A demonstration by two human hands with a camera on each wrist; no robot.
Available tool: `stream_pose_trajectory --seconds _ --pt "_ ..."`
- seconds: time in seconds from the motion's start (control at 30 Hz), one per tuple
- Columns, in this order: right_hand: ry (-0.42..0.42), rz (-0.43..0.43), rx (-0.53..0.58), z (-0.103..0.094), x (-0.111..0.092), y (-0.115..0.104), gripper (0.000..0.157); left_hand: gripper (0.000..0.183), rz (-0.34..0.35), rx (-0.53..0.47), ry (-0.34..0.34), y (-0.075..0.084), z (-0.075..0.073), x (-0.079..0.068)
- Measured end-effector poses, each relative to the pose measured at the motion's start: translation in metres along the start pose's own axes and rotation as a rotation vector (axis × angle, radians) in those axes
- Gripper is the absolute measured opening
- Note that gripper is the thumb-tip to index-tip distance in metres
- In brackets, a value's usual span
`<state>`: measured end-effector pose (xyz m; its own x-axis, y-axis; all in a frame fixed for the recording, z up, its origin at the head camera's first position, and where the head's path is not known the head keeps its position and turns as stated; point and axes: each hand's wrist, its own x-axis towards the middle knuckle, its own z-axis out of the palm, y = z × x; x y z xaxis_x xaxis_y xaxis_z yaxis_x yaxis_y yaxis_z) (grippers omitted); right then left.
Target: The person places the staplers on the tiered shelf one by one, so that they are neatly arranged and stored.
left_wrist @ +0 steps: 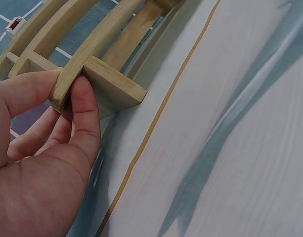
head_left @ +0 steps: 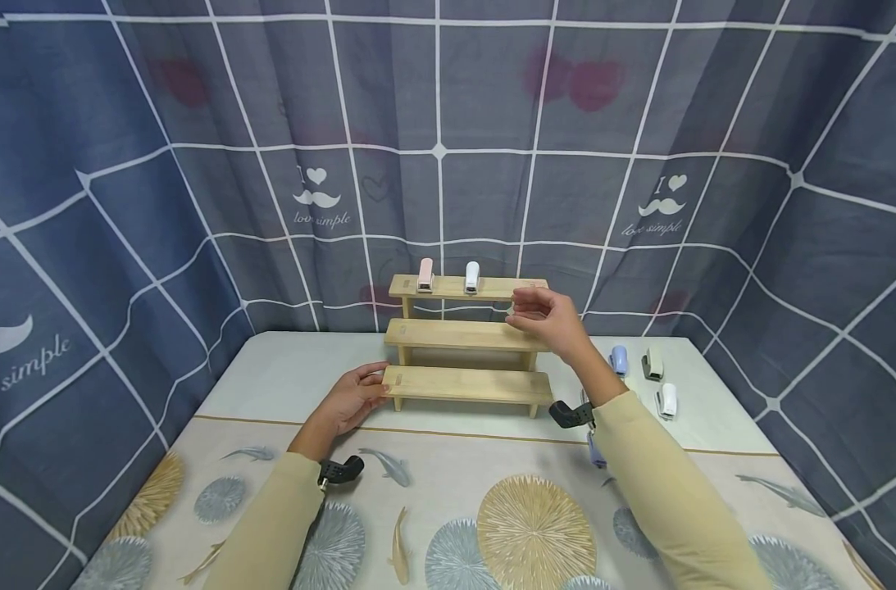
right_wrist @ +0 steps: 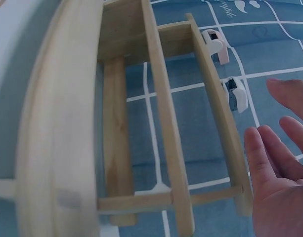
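A three-tier wooden step shelf (head_left: 466, 383) stands on the table. My left hand (head_left: 353, 399) pinches the left end of its lowest board between thumb and fingers, as the left wrist view (left_wrist: 52, 133) also shows. Beside the right end of the top board is my right hand (head_left: 547, 318), fingers loosely bent and apart, holding nothing in the right wrist view (right_wrist: 284, 163). On that top board sit a pink mini stapler (head_left: 425, 275) and a white mini stapler (head_left: 472, 278). The right hand covers part of the shelf's right end.
Right of the shelf lie a blue stapler (head_left: 619, 360), a pale green stapler (head_left: 652, 363) and a white stapler (head_left: 666, 401). Another blue stapler (head_left: 597, 452) is partly hidden by the right sleeve. A checked curtain (head_left: 388, 98) hangs behind and at both sides.
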<state>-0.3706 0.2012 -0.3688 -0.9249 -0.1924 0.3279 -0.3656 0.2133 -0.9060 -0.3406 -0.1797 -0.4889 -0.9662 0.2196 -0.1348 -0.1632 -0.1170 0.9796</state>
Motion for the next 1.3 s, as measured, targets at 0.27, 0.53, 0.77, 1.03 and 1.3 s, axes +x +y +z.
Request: stream_pose_trajectory --seconds 0.27,0.53,0.77,1.03,1.3 --pt "0.049 -0.043 -0.01 -0.009 -0.02 0.012 0.049 0.064 -0.005 -0.005 0.001 0.0 -0.001 0.0" --pt "0.097 -0.042 -0.065 -0.015 -0.037 0.02 0.049 0.065 -0.002 -0.013 0.0 0.001 -0.002 -0.001" --pt "0.104 -0.02 -0.062 -0.021 -0.055 0.021 0.048 0.064 0.002 -0.023 -0.008 0.001 -0.003 -0.001" --pt "0.133 -0.012 -0.079 -0.027 -0.078 0.028 0.042 0.065 -0.011 -0.01 0.003 0.003 0.0 -0.002" --pt "0.159 -0.006 -0.113 -0.033 -0.098 0.035 0.041 0.066 -0.017 -0.033 0.004 0.003 0.0 -0.001"
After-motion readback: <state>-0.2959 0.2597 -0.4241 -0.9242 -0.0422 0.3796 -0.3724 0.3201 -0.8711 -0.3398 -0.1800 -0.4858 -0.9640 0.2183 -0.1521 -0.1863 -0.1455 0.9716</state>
